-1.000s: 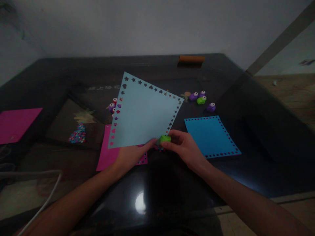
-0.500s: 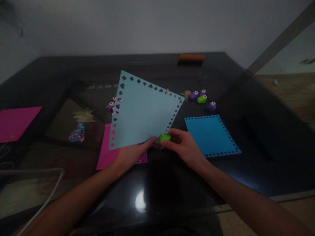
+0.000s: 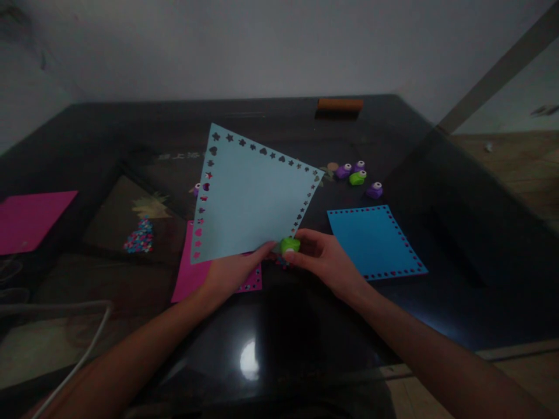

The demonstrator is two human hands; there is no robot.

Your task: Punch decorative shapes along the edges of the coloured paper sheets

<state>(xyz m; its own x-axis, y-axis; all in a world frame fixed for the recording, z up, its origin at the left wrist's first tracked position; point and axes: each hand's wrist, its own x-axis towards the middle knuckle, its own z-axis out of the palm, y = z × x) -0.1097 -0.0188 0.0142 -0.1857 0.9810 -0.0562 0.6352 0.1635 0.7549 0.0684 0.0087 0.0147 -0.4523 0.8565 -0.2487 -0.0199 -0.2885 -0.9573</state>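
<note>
My left hand (image 3: 238,269) grips the near edge of a light blue sheet of paper (image 3: 253,195), thumb on top and fingers hidden beneath. The sheet is held tilted above the table, with cut-out stars, hearts and flowers along three edges. In my right hand (image 3: 325,256) is a green craft punch (image 3: 289,245), pinched between thumb and fingers at the sheet's near right corner. A pink sheet (image 3: 186,276) with a punched border lies partly covered below. Small punched bits (image 3: 282,263) show under the punch.
A blue sheet (image 3: 371,241) with a punched border lies at right. Beyond it stand purple punches (image 3: 374,190) and another green punch (image 3: 357,178). Coloured confetti (image 3: 140,237) is piled at left, near another pink sheet (image 3: 32,221). An orange-brown roll (image 3: 339,105) lies at the back.
The light blue sheet has shifted slightly left. The green punch has tipped a little, its pale button now turned toward me beside my right thumb. Both hands keep their hold.
</note>
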